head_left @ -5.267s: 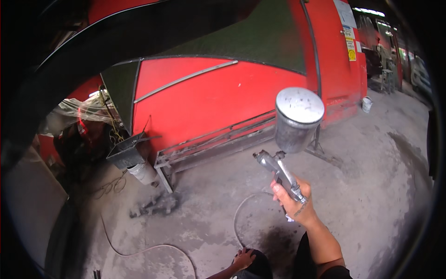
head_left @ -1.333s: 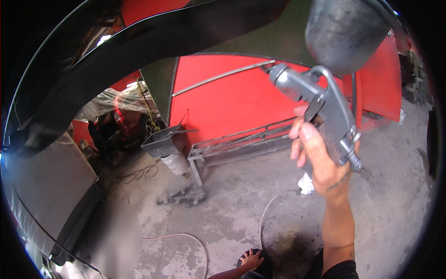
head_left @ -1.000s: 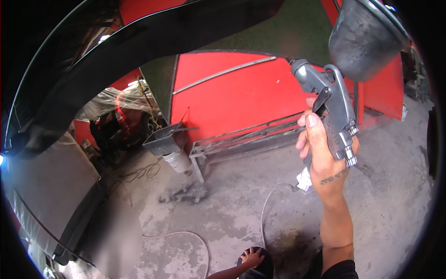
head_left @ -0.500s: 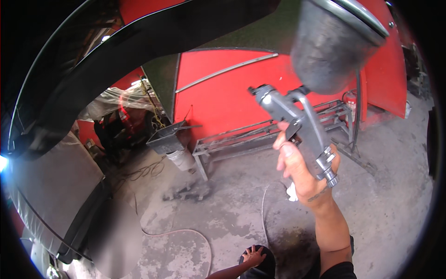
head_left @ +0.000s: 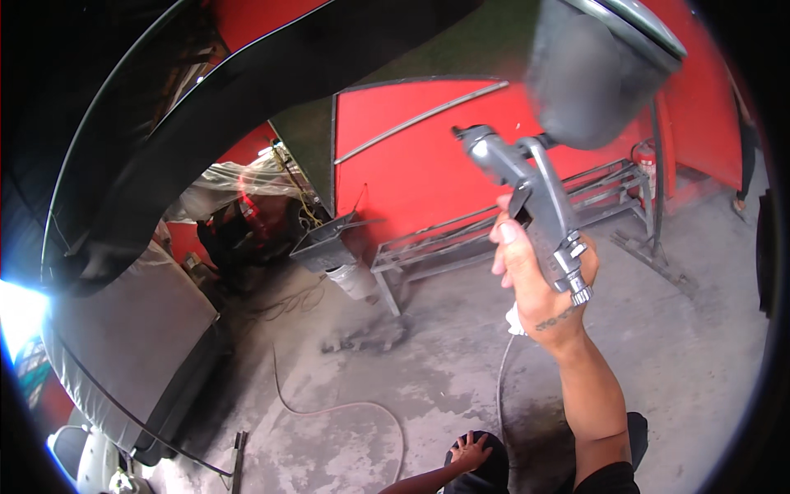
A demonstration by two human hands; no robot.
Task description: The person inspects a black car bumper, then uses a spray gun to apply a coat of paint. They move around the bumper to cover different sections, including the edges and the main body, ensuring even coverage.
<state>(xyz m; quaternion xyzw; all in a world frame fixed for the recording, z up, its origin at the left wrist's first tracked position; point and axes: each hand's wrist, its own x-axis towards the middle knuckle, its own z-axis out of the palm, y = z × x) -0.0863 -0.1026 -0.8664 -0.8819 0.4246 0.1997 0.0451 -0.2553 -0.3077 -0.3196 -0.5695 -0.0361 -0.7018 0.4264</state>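
Spray gun [head_left: 527,193]: held raised in the right hand [head_left: 539,280], upper right of centre in the view. The fingers [head_left: 504,247] wrap the grey handle from the left side; the palm closes behind it. The gun body and nozzle project up and to the left above the hand. The cup [head_left: 592,70] sits on top of the gun, above and to the right of the hand, and tilts. A fitting at the handle base protrudes below the hand on its right side. A hose [head_left: 500,387] runs down from beneath the hand toward the concrete floor [head_left: 683,362]. The left hand [head_left: 471,451] is low at the bottom edge, fingers spread, resting on a dark knee, well apart from the gun. A red panel [head_left: 411,165] stands behind the gun. A metal rack [head_left: 461,239] stands on the floor before that panel.
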